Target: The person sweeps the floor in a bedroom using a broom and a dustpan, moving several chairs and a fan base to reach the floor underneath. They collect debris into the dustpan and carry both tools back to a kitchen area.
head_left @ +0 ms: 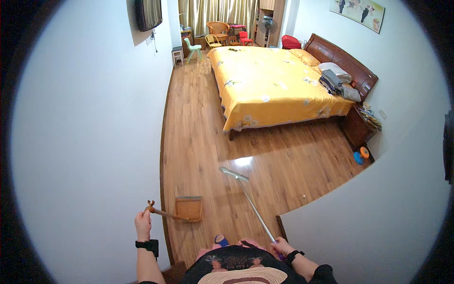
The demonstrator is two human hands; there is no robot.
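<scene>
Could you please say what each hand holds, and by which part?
The left hand grips the dustpan near its handle's hooked end; the right hand holds the squeegee by its upper pole.

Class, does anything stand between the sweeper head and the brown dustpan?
Nothing visible: only wood floor shows between the sweeper head, on the pole in the right hand, and the dustpan whose handle the left hand holds.
</scene>
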